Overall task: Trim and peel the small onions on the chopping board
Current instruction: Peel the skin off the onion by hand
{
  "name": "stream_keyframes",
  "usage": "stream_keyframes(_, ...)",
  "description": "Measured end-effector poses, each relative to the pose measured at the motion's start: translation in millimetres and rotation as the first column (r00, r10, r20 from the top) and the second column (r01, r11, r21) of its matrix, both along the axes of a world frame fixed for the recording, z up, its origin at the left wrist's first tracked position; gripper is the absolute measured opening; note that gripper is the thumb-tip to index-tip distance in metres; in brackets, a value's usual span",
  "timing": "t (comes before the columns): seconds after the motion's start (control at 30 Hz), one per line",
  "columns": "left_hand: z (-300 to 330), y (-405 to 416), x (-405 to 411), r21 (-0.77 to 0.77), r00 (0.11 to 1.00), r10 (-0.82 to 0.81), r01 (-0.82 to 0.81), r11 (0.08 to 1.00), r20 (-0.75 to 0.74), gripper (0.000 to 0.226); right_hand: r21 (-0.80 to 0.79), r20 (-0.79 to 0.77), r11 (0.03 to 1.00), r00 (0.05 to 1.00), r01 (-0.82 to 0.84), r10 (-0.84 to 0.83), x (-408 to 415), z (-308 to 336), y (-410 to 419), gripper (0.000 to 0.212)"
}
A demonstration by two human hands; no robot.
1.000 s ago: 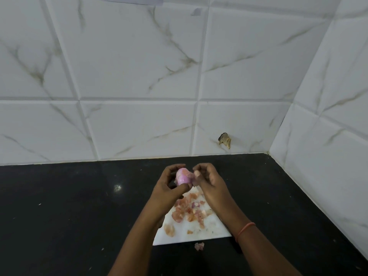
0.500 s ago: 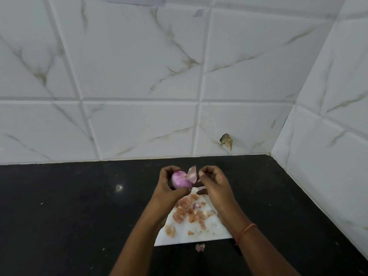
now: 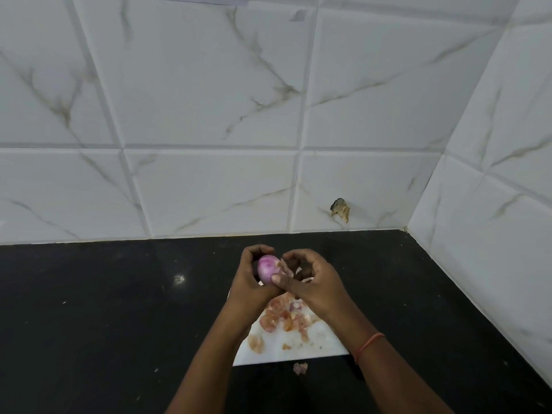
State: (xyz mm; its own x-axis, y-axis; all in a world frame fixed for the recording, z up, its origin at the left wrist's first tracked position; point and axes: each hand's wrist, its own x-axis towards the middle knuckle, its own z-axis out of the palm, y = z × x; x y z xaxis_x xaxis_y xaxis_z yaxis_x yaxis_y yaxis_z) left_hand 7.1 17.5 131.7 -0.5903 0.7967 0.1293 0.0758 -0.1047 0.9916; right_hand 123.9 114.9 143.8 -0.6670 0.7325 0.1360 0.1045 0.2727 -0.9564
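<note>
A small pink-purple onion (image 3: 266, 266) is held above the far end of the white chopping board (image 3: 313, 346). My left hand (image 3: 250, 280) grips the onion from the left, fingers curled over its top and thumb under it. My right hand (image 3: 313, 279) is at the onion's right side, its fingers curled and pinching a pale flap of skin (image 3: 283, 268) that hangs from the onion. Loose pieces of onion skin (image 3: 283, 318) lie scattered on the board below the hands. No knife is in view.
The board lies on a black counter (image 3: 104, 324) in a corner of white marble-look tiled walls. One scrap of peel (image 3: 300, 368) lies on the counter just in front of the board. A chipped hole (image 3: 340, 208) marks the back wall tile.
The right hand had lifted a flap of skin up off the onion half a second ago; now the flap is lower, at the onion's right side, and both hands have closed together.
</note>
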Motion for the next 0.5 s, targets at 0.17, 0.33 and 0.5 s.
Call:
stream_keyframes(0.17, -3.8, 0.4, -0.1, 0.001, 1.000, -0.007, 0.007, 1.000, -0.019, 0.060, -0.026, -0.089, 1.000, 0.996, 0.003, -0.005, 1.3, 0.7, 1.5, 0.018)
stream_keyframes(0.33, -4.3, 0.6, -1.6, 0.003, 1.000, -0.009, 0.009, 1.000, -0.023, 0.060, 0.045, -0.059, 0.999, 0.998, 0.025, -0.022, 1.5, 2.6, 2.9, 0.020)
stream_keyframes(0.5, -5.7, 1.0, -0.8, 0.008, 1.000, -0.018, 0.018, 1.000, 0.001, 0.060, 0.428, 0.050, 0.903, 0.997, 0.037, -0.065, 0.9, -3.2, 2.2, 0.021)
